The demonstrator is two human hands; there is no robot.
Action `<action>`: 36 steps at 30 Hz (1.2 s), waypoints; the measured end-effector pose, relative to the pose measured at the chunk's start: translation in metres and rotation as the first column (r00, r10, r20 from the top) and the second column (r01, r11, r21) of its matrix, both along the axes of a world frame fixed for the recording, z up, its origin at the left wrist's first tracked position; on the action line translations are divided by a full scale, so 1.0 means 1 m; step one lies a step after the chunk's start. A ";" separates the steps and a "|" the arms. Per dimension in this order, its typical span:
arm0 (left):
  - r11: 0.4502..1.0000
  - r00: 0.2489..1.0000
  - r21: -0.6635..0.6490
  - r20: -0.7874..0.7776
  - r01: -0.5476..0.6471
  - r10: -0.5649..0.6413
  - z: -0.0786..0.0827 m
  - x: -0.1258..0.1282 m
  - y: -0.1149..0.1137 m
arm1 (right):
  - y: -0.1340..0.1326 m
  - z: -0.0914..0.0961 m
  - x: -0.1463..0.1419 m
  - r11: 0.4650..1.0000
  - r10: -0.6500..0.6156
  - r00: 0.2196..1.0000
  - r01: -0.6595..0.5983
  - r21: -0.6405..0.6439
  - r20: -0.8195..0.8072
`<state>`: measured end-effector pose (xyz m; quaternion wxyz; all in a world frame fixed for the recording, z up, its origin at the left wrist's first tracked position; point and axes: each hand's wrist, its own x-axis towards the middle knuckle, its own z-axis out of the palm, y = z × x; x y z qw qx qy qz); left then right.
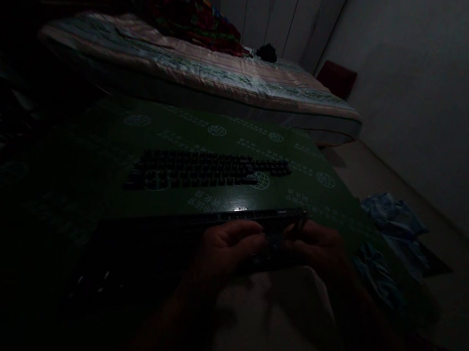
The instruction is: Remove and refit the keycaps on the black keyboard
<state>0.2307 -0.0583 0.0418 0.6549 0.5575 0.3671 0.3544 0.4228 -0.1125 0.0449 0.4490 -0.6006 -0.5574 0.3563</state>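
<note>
A very dim room: a bed (pixel 214 80) with a striped cover spans the top of the frame, a pale wall (pixel 436 83) fills the upper right, and a green table (pixel 102 137) slopes across the middle. At the table's centre, black keycaps (pixel 199 171) lie in rows, apparently in keyboard order, probably so each can be told by its place. Below them, from lower left to centre right, a dark keyboard body (pixel 138 246) lies slantwise, its right end closest to my fingers, presumably for easy reach. My left hand (pixel 225 251) bends over it near centre, thumb and fingers close together; my right hand (pixel 316 245) curls at its right end. It is too dark to tell whether either grips the body or some small piece. Pale globe emblems and lines of characters, possibly Chinese, repeat across the tabletop, too faint to read; I can make out no brand on the keyboard.
</note>
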 end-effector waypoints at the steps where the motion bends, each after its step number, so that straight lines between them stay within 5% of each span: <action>1: 0.997 0.997 0.066 -0.074 0.034 -0.030 -0.002 0.001 0.000 | -0.001 -0.001 -0.003 0.999 -0.035 0.991 0.030 -0.039 -0.130; 7: 0.843 0.956 0.504 -0.292 0.185 -0.035 -0.007 0.015 -0.005 | 0.001 -0.009 -0.017 0.992 -0.120 0.876 0.084 -0.097 -0.468; 11: 0.758 0.930 0.618 -0.366 0.207 0.045 -0.008 0.019 -0.005 | 0.001 -0.013 -0.018 0.992 -0.128 0.849 0.100 -0.082 -0.513; 17: 0.848 0.917 0.474 -0.396 0.235 -0.033 -0.013 0.020 -0.005 | -0.001 -0.010 -0.016 0.995 -0.099 0.891 0.082 -0.058 -0.443; 24: 0.782 0.892 0.558 -0.452 0.278 0.005 -0.017 0.024 -0.003 | 0.004 -0.007 -0.006 0.999 -0.028 0.960 0.019 -0.035 -0.279; 30: 0.841 0.895 0.468 -0.443 0.272 -0.043 -0.015 0.027 0.004 | 0.008 -0.007 0.001 0.994 -0.048 0.993 0.036 -0.101 -0.112; 36: 0.869 0.896 0.407 -0.435 0.283 -0.088 -0.018 0.030 0.002 | 0.008 -0.011 -0.006 0.981 -0.171 0.950 0.141 -0.131 -0.263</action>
